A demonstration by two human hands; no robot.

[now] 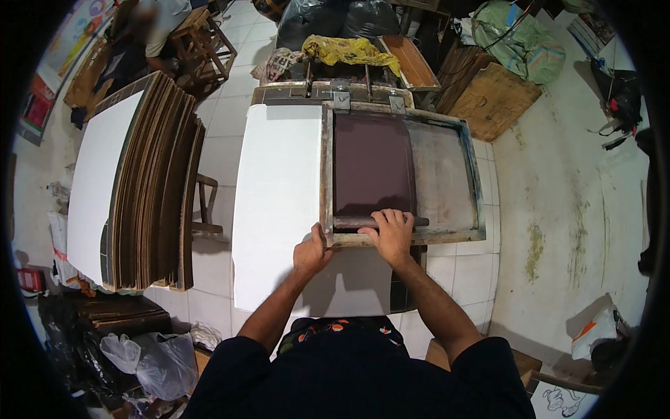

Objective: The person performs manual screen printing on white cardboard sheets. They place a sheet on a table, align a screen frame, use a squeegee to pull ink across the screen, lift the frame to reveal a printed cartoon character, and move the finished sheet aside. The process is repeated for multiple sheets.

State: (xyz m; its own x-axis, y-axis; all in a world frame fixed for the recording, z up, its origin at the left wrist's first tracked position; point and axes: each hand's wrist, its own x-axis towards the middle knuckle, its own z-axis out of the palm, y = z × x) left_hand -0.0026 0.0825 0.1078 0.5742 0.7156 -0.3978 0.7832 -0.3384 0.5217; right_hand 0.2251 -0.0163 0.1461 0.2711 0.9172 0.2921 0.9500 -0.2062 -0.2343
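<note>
The white sheet (279,174) lies flat and smooth, partly under the worn wooden frame (327,167), which is rectangular. Dark, even ink (373,160) covers the mesh's (443,164) left part; this pass looks nearly done, but the print below is hidden. The right hand (392,234) grasps the slim bar (345,222) at the near end; the left hand (311,253) grips the frame's near-left corner.

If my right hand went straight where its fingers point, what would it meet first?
Beyond the bar it holds, the right hand would likely meet the maroon screen; depth is unclear.
</note>
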